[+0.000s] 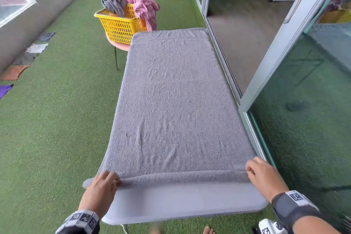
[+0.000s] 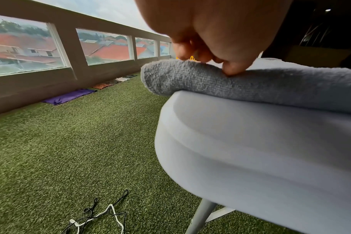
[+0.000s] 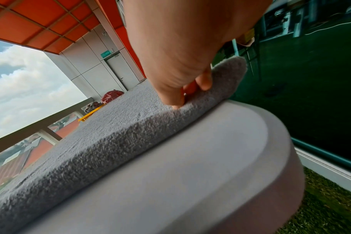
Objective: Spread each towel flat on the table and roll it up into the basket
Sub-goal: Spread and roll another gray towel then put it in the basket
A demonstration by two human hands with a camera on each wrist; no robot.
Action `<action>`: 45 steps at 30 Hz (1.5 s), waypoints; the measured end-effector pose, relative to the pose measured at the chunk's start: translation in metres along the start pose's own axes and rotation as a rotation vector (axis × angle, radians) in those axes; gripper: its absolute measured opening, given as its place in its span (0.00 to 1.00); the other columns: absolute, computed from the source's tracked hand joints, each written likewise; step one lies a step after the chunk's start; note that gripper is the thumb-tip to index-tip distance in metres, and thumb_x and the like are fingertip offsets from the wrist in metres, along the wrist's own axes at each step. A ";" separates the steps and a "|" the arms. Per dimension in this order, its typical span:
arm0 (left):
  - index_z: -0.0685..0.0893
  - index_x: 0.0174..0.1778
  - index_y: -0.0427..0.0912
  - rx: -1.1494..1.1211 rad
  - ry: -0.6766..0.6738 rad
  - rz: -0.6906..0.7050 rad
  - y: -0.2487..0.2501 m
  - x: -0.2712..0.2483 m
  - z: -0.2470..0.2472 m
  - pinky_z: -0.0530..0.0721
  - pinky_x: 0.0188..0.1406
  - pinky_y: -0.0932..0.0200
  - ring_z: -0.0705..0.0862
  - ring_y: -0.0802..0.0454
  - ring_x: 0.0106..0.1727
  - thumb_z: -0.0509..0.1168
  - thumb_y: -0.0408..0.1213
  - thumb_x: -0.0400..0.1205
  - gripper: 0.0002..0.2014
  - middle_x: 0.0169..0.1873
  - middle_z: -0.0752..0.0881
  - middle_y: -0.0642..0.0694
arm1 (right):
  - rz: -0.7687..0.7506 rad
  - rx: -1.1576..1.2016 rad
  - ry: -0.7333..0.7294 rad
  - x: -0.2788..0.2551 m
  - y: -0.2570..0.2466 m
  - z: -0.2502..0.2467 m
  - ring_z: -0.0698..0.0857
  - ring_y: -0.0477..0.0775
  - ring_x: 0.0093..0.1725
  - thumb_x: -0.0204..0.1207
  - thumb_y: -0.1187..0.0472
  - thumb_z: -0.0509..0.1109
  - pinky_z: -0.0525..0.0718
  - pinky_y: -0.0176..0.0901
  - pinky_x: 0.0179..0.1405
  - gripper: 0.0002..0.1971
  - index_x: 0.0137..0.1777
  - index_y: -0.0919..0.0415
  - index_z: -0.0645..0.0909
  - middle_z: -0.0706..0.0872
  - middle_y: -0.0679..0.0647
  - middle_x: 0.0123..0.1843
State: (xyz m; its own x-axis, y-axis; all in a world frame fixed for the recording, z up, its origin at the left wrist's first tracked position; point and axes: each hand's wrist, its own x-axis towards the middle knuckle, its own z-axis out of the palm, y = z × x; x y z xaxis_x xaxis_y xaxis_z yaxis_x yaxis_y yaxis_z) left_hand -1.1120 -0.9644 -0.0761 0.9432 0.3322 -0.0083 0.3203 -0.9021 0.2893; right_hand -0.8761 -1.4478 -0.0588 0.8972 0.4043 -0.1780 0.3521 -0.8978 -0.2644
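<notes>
I see the grey towel [image 1: 174, 100] lying flat along the white table [image 1: 182, 205], covering it from the far end down to a bare strip at my near end. Its near edge is turned over into a low first roll [image 1: 180, 175] that runs across the table between my two hands. My left hand [image 1: 103, 186] sits on the roll's left end, where the towel overhangs the table's side; from the left wrist view its curled fingers [image 2: 233, 69] and thumb pinch the fold. My right hand [image 1: 263, 175] is at the roll's right end, fingers [image 3: 203, 82] curled over the fold and pinching it too. Past the table's far left corner, the yellow basket [image 1: 119, 26] stands on a pink stool [image 1: 118, 45], with a grey towel and a pink towel [image 1: 144, 5] heaped in it.
</notes>
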 end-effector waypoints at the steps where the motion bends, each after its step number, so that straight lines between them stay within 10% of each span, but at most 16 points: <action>1: 0.84 0.40 0.48 -0.007 0.001 -0.008 0.001 0.002 0.001 0.74 0.30 0.60 0.75 0.55 0.34 0.77 0.25 0.71 0.14 0.39 0.74 0.56 | -0.006 -0.014 0.003 -0.001 0.001 0.002 0.79 0.44 0.41 0.76 0.66 0.70 0.81 0.44 0.43 0.11 0.38 0.49 0.78 0.76 0.39 0.41; 8: 0.90 0.50 0.46 0.080 0.000 0.116 -0.004 -0.006 0.001 0.85 0.48 0.50 0.78 0.50 0.48 0.57 0.46 0.73 0.19 0.46 0.85 0.56 | -0.106 -0.187 -0.006 -0.017 0.006 0.010 0.86 0.50 0.49 0.53 0.66 0.86 0.88 0.52 0.54 0.21 0.47 0.51 0.90 0.89 0.41 0.47; 20: 0.86 0.36 0.55 0.157 -0.067 0.071 -0.005 -0.021 -0.008 0.81 0.38 0.52 0.69 0.59 0.42 0.75 0.47 0.69 0.04 0.39 0.73 0.60 | -0.115 -0.106 -0.183 -0.019 0.000 -0.011 0.70 0.40 0.52 0.81 0.52 0.64 0.69 0.34 0.53 0.09 0.42 0.41 0.84 0.75 0.34 0.43; 22: 0.86 0.35 0.55 0.157 -0.033 0.076 -0.004 -0.019 -0.007 0.80 0.37 0.53 0.69 0.58 0.41 0.65 0.50 0.73 0.07 0.39 0.71 0.59 | -0.096 -0.093 -0.198 -0.015 -0.002 -0.014 0.70 0.39 0.51 0.81 0.52 0.65 0.71 0.36 0.51 0.11 0.36 0.41 0.80 0.77 0.35 0.40; 27: 0.86 0.33 0.50 0.073 -0.045 0.012 0.005 -0.004 -0.005 0.67 0.26 0.62 0.71 0.58 0.30 0.81 0.33 0.69 0.11 0.33 0.69 0.59 | -0.005 -0.046 -0.124 0.001 -0.001 -0.014 0.77 0.40 0.47 0.78 0.58 0.70 0.80 0.40 0.48 0.06 0.41 0.47 0.85 0.81 0.39 0.41; 33: 0.85 0.40 0.47 -0.045 0.044 -0.027 0.003 0.005 0.003 0.78 0.30 0.57 0.81 0.49 0.33 0.74 0.28 0.75 0.09 0.38 0.78 0.53 | 0.006 -0.049 -0.057 0.003 -0.004 0.000 0.78 0.46 0.40 0.74 0.66 0.71 0.80 0.49 0.44 0.14 0.35 0.46 0.74 0.76 0.41 0.39; 38: 0.89 0.50 0.46 0.073 0.005 0.049 -0.005 -0.002 0.000 0.89 0.44 0.46 0.79 0.50 0.53 0.73 0.39 0.70 0.13 0.49 0.87 0.54 | -0.077 -0.124 -0.052 -0.010 0.005 0.013 0.83 0.50 0.52 0.64 0.64 0.78 0.84 0.52 0.57 0.14 0.49 0.49 0.88 0.86 0.40 0.49; 45: 0.88 0.40 0.57 0.202 -0.072 0.106 -0.002 -0.007 -0.011 0.81 0.38 0.51 0.78 0.53 0.44 0.67 0.53 0.72 0.08 0.38 0.82 0.63 | -0.098 -0.183 -0.146 -0.011 0.002 0.000 0.77 0.44 0.52 0.69 0.53 0.75 0.81 0.47 0.56 0.04 0.44 0.44 0.86 0.84 0.34 0.43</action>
State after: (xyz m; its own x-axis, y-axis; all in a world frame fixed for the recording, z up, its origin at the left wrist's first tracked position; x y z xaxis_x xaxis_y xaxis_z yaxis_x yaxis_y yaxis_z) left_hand -1.1206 -0.9617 -0.0665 0.9741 0.2183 -0.0583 0.2231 -0.9702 0.0950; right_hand -0.8852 -1.4538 -0.0571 0.8129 0.4999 -0.2988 0.4899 -0.8644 -0.1135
